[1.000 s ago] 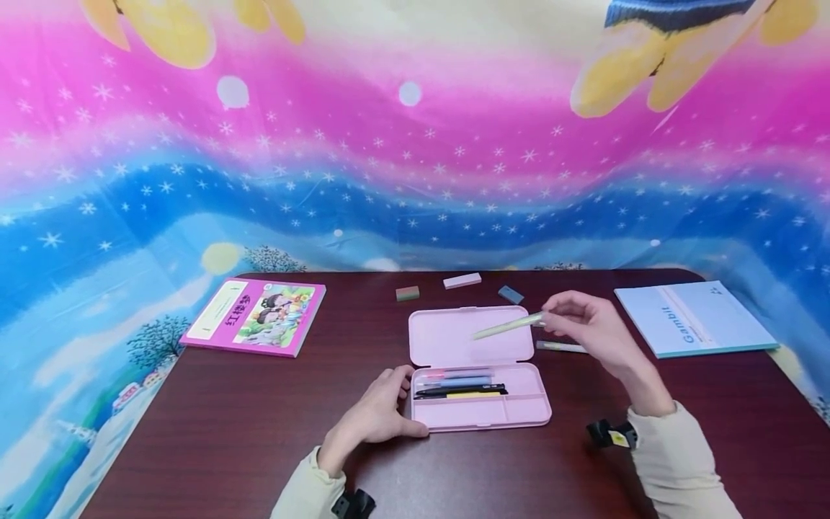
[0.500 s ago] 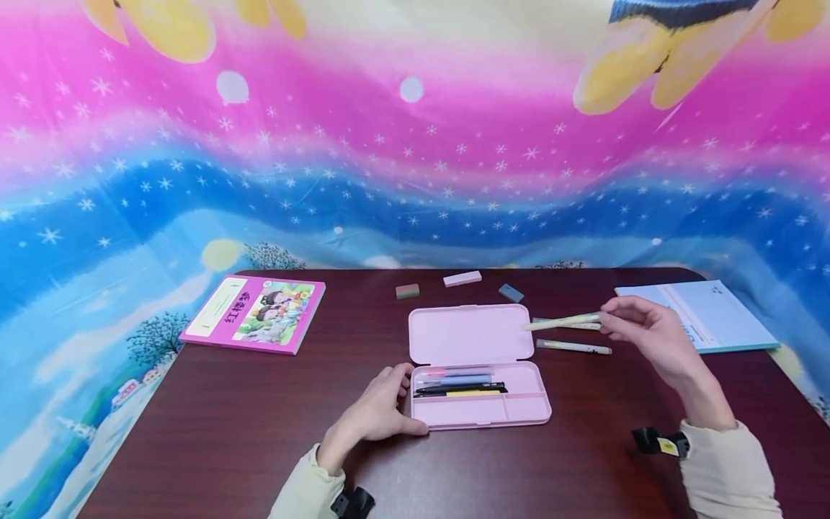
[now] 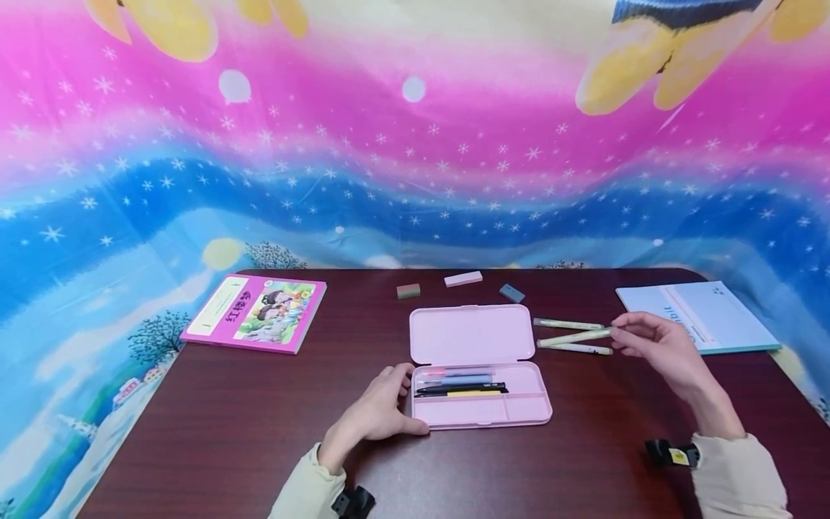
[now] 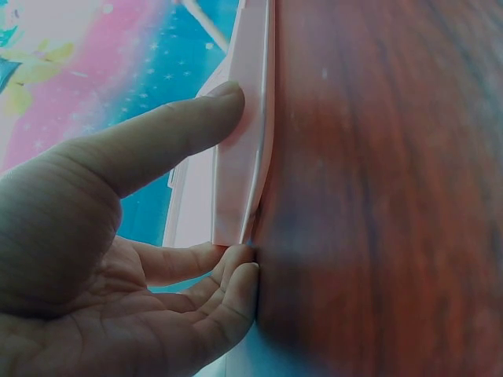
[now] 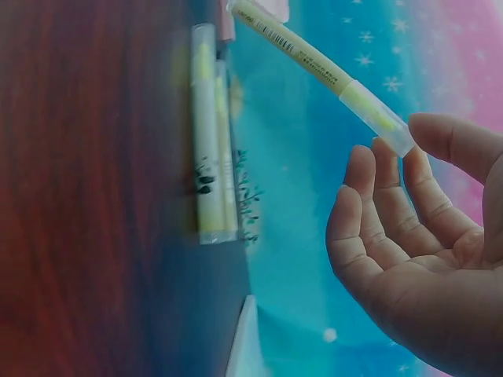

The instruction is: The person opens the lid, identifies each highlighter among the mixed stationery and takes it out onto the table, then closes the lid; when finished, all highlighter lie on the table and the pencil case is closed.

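Observation:
A pink pencil case lies open on the dark wooden table, lid folded back. Several pens lie in its rear compartment. My left hand grips the case's front left corner, thumb on the front wall and fingers at the left side. Between thumb and fingertips, my right hand pinches the capped end of a pale yellow highlighter. It hangs tilted, raised off the table in the right wrist view. Two more highlighters lie right of the lid: a yellowish one behind and a white-barrelled one in front.
Behind the case lie a two-tone eraser, a pink eraser and a blue eraser. A pink book rests at the left, a light blue notebook at the right. A printed cloth hangs behind the table.
My right hand has moved right from above the case lid, carrying the highlighter, and lowered it over the two lying there. My left hand has stayed on the case.

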Action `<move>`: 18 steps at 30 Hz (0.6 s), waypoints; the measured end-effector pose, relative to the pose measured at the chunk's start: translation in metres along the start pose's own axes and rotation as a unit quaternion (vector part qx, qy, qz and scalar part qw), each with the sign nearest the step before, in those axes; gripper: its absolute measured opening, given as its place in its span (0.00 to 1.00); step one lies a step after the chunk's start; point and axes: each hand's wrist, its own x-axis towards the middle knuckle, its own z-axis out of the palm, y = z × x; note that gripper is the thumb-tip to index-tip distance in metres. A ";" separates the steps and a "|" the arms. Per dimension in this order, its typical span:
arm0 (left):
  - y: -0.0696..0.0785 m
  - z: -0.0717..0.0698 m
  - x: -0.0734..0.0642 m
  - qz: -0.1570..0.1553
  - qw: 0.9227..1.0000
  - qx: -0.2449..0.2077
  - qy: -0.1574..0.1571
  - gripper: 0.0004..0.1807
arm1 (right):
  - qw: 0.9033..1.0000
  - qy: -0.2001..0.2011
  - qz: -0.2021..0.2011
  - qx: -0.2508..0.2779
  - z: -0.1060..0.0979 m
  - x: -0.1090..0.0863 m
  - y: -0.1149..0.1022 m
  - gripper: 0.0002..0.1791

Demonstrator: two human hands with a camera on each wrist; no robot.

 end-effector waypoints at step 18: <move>0.002 -0.001 -0.001 -0.002 1.000 0.002 -0.001 0.44 | 0.986 -0.036 0.050 -0.157 -0.012 0.004 0.018 0.18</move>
